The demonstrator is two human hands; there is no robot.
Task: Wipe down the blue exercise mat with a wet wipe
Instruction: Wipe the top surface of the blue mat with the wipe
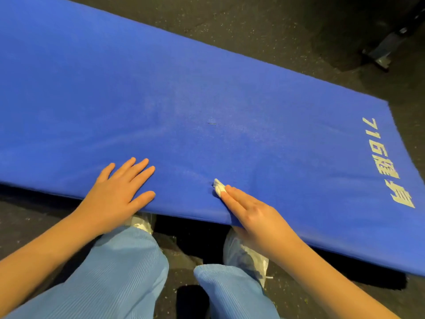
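- The blue mat [207, 88] lay flat on the dark floor [276, 31], its long axis running far-left to near-right.
- The wet wipe [219, 187] sat bunched by the mat's near edge, pressed under the straight, closed-up fingers of the right hand [253, 215].
- The left hand [117, 192] rested flat on the mat nearby, fingers spread.
- I judged that most of the mat lay beyond the fingertips, toward the far side.

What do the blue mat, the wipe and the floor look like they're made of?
Mat: likely foam, matte, finely textured; its edge is thick and a small nick marks the surface. Wipe: thin white nonwoven or paper, crumpled under the fingers of the right hand. Floor: probably rubber, black with pale flecks.
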